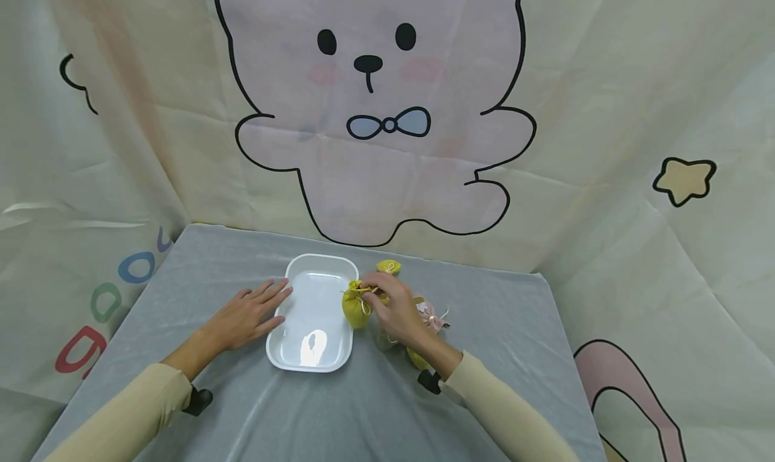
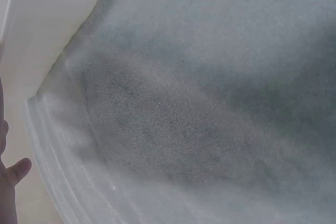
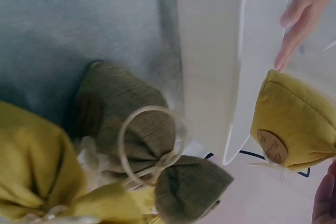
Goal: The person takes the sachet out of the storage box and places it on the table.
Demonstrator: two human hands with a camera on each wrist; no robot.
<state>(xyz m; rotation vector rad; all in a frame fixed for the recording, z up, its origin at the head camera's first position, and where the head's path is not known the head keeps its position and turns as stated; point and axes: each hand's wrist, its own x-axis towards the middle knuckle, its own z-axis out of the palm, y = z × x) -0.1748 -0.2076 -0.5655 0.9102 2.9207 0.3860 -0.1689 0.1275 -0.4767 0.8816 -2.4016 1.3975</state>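
A white rectangular tray (image 1: 305, 314) lies on the cloth-covered table. My left hand (image 1: 251, 316) rests at its left rim with the fingers stretched out. My right hand (image 1: 396, 309) pinches a yellow drawstring pouch (image 1: 355, 307) by its gathered neck, over the tray's right rim. In the right wrist view this yellow pouch (image 3: 296, 119) hangs above the tray wall (image 3: 210, 51) and carries a small brown oval tag (image 3: 272, 146). Below my right hand, an olive-brown pouch (image 3: 126, 111) with a cream cord lies beside the tray, partly hidden in the head view.
Right of the tray lie more pouches: a yellow one (image 1: 389, 266) at the back, a pink one (image 1: 432, 318) by my right wrist, and another yellow one (image 1: 418, 360) partly under the forearm. A grey cloth (image 1: 484, 314) covers the table; a printed curtain (image 1: 575, 112) hangs behind.
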